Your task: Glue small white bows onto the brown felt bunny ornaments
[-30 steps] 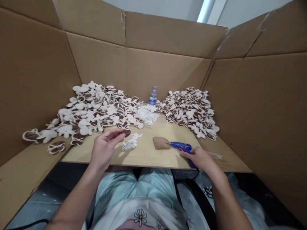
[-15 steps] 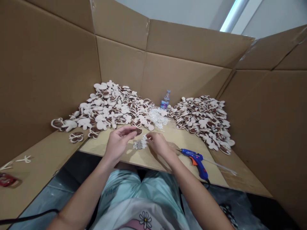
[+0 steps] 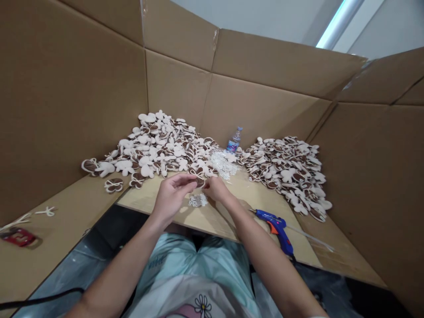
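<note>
My left hand [image 3: 170,196] pinches a brown felt ornament [image 3: 200,182] with a pale edge and a cream string bow, holding it up over the board. Close against its right side is my right hand [image 3: 217,190], fingertips pressed together; whatever is between them is too small or hidden to name. Just below both hands, a small heap of white cut-out pieces [image 3: 198,200] lies on the wooden board [image 3: 179,212]. To the right rests a blue glue gun [image 3: 273,223] with an orange trigger and a glue stick out of its back.
Piles of brown-and-white ornaments stand at left [image 3: 159,150] and right [image 3: 289,172]. Between them are a plastic bottle [image 3: 233,140] and more white pieces [image 3: 223,164]. Cardboard walls [image 3: 265,101] surround the board. A red object [image 3: 20,237] lies far left, beside string bows [image 3: 46,211].
My right hand has moved up from the small heap of white pieces to the ornament's edge. My left hand still holds the ornament. The whole view has shifted slightly.
</note>
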`<state>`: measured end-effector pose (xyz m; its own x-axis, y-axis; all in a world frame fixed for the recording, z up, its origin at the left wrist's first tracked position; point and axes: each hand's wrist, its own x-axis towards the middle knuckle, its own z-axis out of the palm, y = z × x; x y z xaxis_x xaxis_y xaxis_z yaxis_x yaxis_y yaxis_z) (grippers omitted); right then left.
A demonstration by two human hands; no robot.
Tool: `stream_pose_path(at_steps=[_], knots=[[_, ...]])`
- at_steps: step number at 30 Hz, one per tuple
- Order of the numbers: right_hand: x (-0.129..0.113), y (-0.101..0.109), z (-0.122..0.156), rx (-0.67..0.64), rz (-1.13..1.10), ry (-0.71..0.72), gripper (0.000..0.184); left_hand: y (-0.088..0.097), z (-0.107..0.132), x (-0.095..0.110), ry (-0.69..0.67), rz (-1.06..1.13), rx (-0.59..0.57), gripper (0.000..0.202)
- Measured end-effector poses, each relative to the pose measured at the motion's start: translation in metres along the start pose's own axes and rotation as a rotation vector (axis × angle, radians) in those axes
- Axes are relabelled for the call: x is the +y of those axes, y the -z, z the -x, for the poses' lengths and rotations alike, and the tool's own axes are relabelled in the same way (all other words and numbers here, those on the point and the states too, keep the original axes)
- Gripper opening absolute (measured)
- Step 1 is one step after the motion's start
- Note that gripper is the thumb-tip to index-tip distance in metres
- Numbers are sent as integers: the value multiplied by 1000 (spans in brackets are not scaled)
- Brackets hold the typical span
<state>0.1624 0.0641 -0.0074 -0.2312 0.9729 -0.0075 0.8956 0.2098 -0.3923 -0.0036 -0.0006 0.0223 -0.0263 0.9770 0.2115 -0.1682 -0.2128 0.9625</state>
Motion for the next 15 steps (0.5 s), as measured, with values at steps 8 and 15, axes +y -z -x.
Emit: stream_pose_path(at_steps=[8,15], knots=[[3,2,16,284,-238,86,23,-1,3,4,19,-13,14,16],[9,-2,50,460,-563,124,20,-5,7,2,-2,65,-22,15]])
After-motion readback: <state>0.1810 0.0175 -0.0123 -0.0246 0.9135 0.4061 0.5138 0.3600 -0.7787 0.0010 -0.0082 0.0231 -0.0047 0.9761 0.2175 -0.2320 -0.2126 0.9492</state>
